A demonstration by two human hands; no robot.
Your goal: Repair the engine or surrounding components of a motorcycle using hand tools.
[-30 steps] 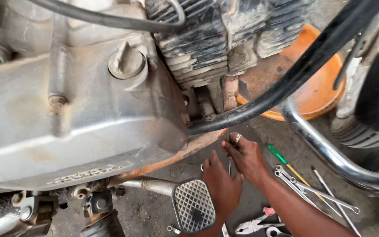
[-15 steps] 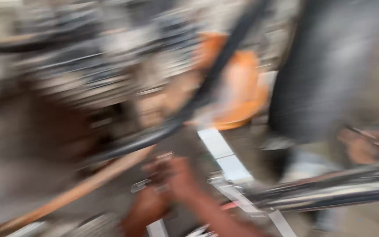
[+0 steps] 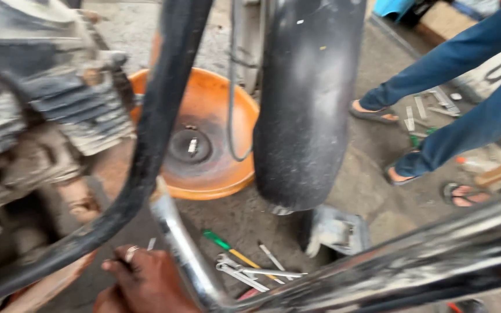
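Only one of my hands shows, and I take it for my right hand [image 3: 143,283], low at the bottom left. Its fingertips pinch a small shiny metal part [image 3: 129,253], held just under the black frame tube [image 3: 158,116] and next to a chrome pipe [image 3: 182,250]. The motorcycle engine [image 3: 42,122], grey and finned, fills the left side above the hand. My left hand is out of view. Much of the picture is blurred.
An orange basin [image 3: 215,174] with a small part in its middle sits on the concrete behind the tube. A black fender [image 3: 308,98] hangs in the centre. A green-handled screwdriver [image 3: 220,241] and wrenches [image 3: 244,272] lie on the ground. Another person's legs [image 3: 465,116] in sandals stand at right.
The view has swung right and up from the engine's side cover to the basin and fender. My hand has moved from the tools on the ground up to the frame tube.
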